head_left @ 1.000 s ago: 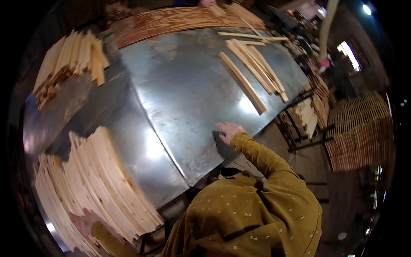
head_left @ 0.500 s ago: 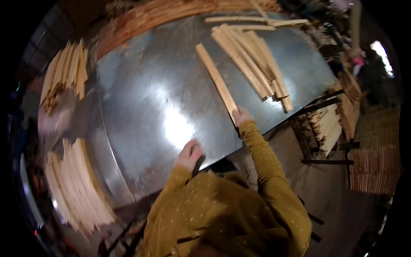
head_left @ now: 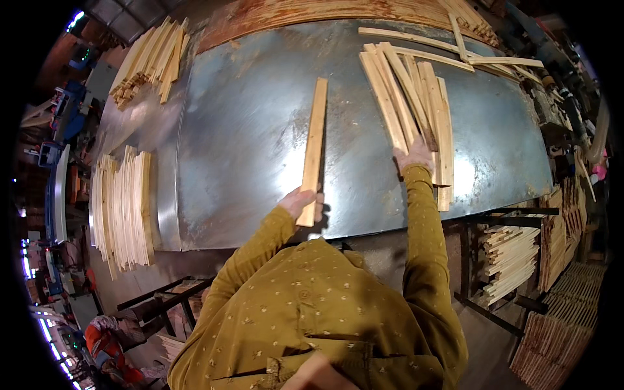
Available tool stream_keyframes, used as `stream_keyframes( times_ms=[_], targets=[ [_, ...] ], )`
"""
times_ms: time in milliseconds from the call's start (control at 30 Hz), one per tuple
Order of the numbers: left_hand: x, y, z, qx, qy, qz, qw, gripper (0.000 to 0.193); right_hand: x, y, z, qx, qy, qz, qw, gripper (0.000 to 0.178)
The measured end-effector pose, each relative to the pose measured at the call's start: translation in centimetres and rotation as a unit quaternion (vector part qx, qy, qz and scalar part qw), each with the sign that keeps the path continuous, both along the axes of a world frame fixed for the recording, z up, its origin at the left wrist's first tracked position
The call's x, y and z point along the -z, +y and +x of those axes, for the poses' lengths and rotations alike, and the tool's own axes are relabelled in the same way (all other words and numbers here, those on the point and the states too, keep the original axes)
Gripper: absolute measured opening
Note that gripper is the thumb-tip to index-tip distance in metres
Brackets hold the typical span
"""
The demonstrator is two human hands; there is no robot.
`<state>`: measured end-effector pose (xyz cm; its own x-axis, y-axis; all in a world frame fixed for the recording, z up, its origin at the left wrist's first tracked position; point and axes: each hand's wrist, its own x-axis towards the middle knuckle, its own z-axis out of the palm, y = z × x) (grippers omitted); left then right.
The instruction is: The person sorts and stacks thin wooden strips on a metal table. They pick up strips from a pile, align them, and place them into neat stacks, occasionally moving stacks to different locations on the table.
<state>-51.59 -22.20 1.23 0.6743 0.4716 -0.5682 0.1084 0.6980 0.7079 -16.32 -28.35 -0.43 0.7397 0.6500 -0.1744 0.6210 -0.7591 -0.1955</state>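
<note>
Hands apart: left hand (head_left: 296, 202) gripping single straight pale-wood strip (head_left: 314, 136) near one end, best held level; right hand (head_left: 416, 156) against fanned pale-wood strips (head_left: 409, 97), grip unclear

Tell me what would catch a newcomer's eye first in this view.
The broad, shiny metal table across the middle stands out first, with a single pale wooden strip held up near its front edge by the left hand. Right of that, the right hand is at the near ends of a loose bunch of strips. The mustard patterned shirt fills the lower middle.
</note>
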Motion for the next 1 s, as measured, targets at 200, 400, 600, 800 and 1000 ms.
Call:
stream_keyframes(
  times_ms=[200, 400, 600, 800, 1000],
  targets=[
    [1.9, -0.6, -4.4, -0.12, 0.067, 0.011, 0.99, 0.029, 0.3, 2.2, -4.1, -0.067, 0.062, -0.068, 0.994, 0.097],
    [3.2, 0.1, -6.6, -0.169, 0.093, 0.023, 0.981, 0.034, 4.0, 3.3, -12.6, -0.011, 0.509, 0.213, 0.834, 0.073],
    [3.1, 1.2, -6.9, -0.23, 0.042, 0.0, 0.972, 0.032, 7.9, 2.1, -17.2, 0.036, 0.787, 0.366, 0.496, 0.06],
    [10.2, 2.0, -9.0, -0.192, 0.182, 0.079, 0.961, 0.086, -0.6, 3.1, -22.8, -0.093, 0.465, 0.074, 0.877, 0.078],
    [5.0, 2.6, -5.8, -0.189, 0.018, -0.046, 0.981, 0.062, 2.8, 3.5, -24.9, -0.116, 0.593, 0.108, 0.789, 0.079]
  ],
)
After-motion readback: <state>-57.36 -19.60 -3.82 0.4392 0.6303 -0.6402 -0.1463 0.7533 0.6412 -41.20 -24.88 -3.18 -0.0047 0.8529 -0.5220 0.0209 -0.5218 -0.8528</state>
